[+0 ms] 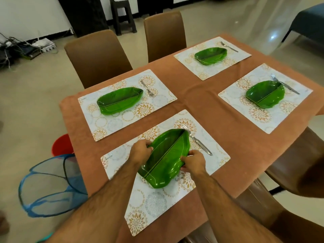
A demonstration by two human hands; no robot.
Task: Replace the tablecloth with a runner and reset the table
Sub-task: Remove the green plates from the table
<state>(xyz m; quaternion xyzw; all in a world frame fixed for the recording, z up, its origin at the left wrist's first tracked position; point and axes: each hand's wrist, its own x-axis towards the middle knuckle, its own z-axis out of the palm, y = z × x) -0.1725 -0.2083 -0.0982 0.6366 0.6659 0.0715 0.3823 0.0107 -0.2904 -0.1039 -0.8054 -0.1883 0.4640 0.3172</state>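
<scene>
Fingers (pixel 147 144) of left hand (pixel 141 150) curl over the left rim of a green leaf-shaped plate (pixel 166 157); fingers of right hand (pixel 192 162) pinch its right rim. Both hands grip the plate, w/ both forearms reaching in from the near edge. Plate sits over the near placemat (pixel 154 199), tilted diagonally; can't tell if it's lifted or touching the mat. Fork (pixel 198 142) lies on the same mat, just right of the plate, tines pointing far.

Tabletop is covered by a brown-orange tablecloth (pixel 201 106), lightly creased at centre. 3 more placemats on it, each w/ a green leaf plate & fork: far-left placemat (pixel 122 118) w/ plate (pixel 119 100) & fork (pixel 147 88); far-centre placemat (pixel 210 67) w/ plate (pixel 210 56) & fork (pixel 228 46); right placemat (pixel 259 118) w/ plate (pixel 264 94) & fork (pixel 284 84) touching the plate's far rim.

2 brown chairs (pixel 98 57) stand at the far side, another brown chair (pixel 298 163) at the right. On the floor left of the tabletop: blue mesh basket (pixel 50 186) & red bucket (pixel 62 143), partly hidden by the cloth.
</scene>
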